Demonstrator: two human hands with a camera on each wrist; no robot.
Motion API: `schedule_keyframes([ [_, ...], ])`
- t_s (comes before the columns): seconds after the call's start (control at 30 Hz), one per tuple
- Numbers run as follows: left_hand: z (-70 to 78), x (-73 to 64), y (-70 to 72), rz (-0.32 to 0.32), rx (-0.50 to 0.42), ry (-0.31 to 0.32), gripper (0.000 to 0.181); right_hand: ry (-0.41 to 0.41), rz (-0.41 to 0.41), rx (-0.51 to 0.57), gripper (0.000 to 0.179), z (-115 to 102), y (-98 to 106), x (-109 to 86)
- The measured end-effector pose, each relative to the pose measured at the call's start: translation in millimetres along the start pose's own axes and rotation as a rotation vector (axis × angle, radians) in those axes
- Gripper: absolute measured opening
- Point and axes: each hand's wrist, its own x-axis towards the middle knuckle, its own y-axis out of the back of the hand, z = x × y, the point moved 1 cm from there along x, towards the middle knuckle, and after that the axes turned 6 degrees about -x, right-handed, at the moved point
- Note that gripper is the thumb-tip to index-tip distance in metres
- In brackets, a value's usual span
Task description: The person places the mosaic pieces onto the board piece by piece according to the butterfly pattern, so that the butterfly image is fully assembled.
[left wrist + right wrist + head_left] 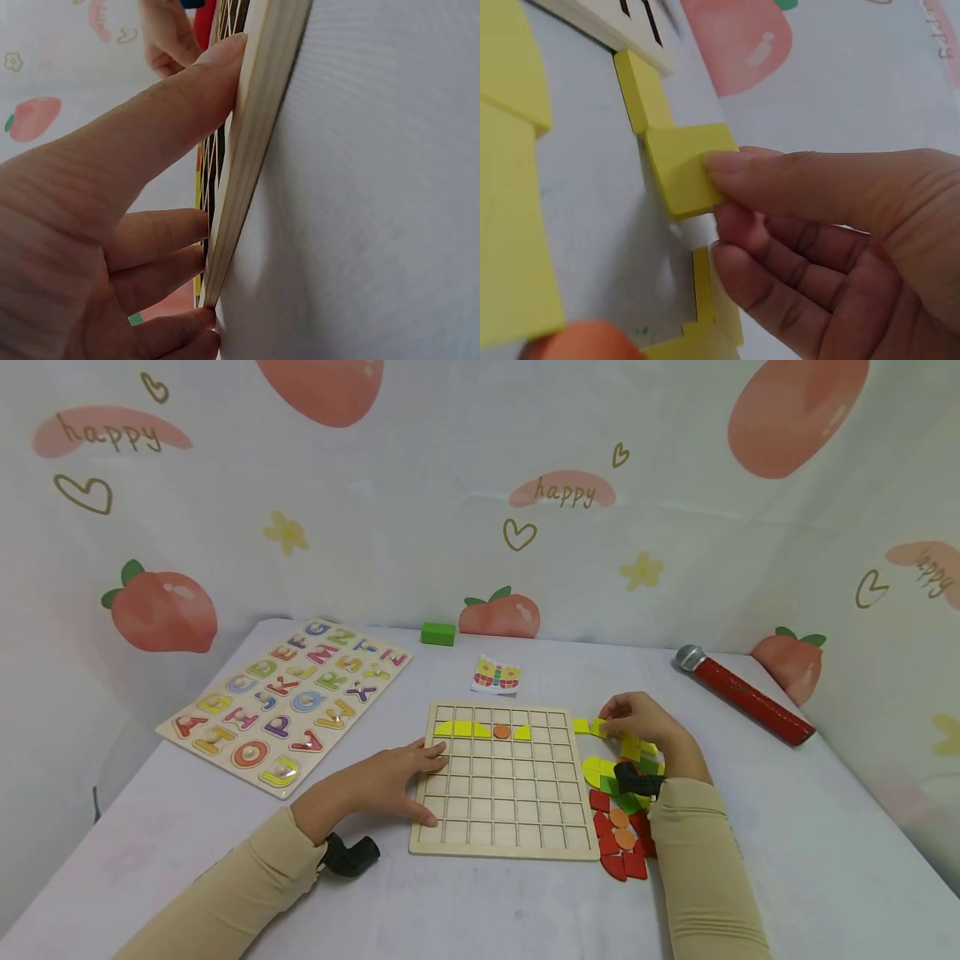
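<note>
A wooden grid board [504, 789] lies flat on the white table, with yellow pieces [462, 729] and an orange disc [502, 732] in a row near its far edge. My left hand [386, 781] rests on the board's left side, fingers spread over the rim, thumb against the edge in the left wrist view. Beyond the far right corner, my right hand [641, 722] pinches a yellow square tile [686, 169] between thumb and fingers. Another yellow tile [643, 90] lies between it and the board. Part of the pinching fingers is hidden behind the tile.
Red pieces [634, 865], orange discs, green and yellow pieces are heaped right of the board. A butterfly picture card [496, 676] and a green block [438, 633] lie behind it. An alphabet puzzle board [285, 702] lies left; a red microphone [742, 693] lies far right.
</note>
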Motion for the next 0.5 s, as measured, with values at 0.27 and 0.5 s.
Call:
schedule_keyframes([
  [0.27, 0.6, 0.6, 0.1, 0.003, 0.000, -0.011, 0.085, 0.121, 0.103, 0.111, 0.024, -22.0, -3.9, -0.4],
  [0.5, 0.7, 0.6, 0.7, 0.004, -0.001, -0.011, 0.085, 0.191, 0.008, 0.144, 0.020, -50.1, -24.9, 5.0],
])
